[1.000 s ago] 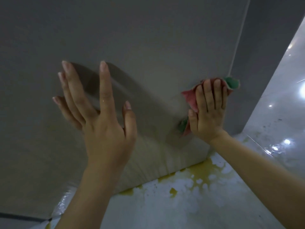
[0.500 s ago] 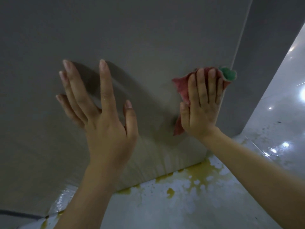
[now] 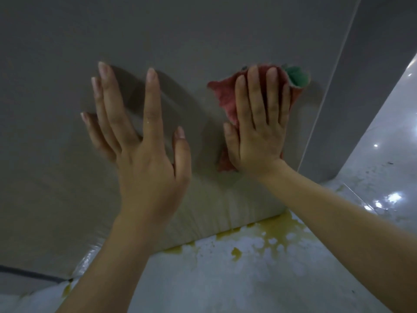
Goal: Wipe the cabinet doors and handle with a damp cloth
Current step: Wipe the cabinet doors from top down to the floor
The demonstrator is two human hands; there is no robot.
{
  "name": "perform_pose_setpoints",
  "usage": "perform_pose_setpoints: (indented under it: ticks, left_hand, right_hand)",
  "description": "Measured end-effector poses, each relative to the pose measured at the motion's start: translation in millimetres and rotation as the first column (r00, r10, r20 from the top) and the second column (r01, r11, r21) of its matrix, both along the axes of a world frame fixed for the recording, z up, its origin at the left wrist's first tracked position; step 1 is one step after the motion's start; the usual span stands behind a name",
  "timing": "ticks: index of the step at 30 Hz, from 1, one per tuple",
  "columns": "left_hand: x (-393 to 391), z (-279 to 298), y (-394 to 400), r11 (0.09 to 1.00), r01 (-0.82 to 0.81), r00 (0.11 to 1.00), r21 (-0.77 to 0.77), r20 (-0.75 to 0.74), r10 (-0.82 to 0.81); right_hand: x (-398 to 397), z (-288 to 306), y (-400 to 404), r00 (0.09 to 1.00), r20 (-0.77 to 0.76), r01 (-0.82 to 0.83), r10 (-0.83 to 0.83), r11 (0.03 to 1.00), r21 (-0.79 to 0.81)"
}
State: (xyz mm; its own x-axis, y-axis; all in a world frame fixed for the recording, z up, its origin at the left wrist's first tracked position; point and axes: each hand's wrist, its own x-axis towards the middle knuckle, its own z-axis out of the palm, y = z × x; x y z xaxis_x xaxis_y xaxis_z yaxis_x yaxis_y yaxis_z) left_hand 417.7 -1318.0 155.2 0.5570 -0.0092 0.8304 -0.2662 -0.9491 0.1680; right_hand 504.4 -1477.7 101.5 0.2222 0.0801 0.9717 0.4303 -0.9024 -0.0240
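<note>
- The grey cabinet door (image 3: 203,37) fills the view, matte and plain, ending at a vertical edge right of the fingers.
- The left hand (image 3: 144,154) lies flat on it, fingers straight and spread.
- The right hand (image 3: 259,132) presses the red-green cloth (image 3: 223,96) against the door with straight fingers.
- Below the wrists, the glossy pale floor (image 3: 225,285) carries yellow stains (image 3: 279,229) along the door's base.

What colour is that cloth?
Red cloth with a green corner, under the right hand; head view.
</note>
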Motion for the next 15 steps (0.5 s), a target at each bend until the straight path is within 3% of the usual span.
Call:
perform_pose_setpoints:
  ticks: [6,9,15]
  left_hand:
    - [-3,3,26,0.991,-0.007,1.0,0.131,-0.004,0.008]
    - [-7,8,44,0.984,-0.027,1.0,0.178,0.001,0.027]
    - [-17,19,88,0.957,-0.064,0.998,0.282,-0.008,0.069]
  right_hand:
    - [-8,-89,6,1.0,0.005,0.003,-0.001,0.893,-0.451]
    - [-11,-86,9,1.0,0.006,-0.024,0.029,0.91,-0.414]
    - [-18,39,77,0.996,0.058,-0.067,0.073,0.993,-0.102]
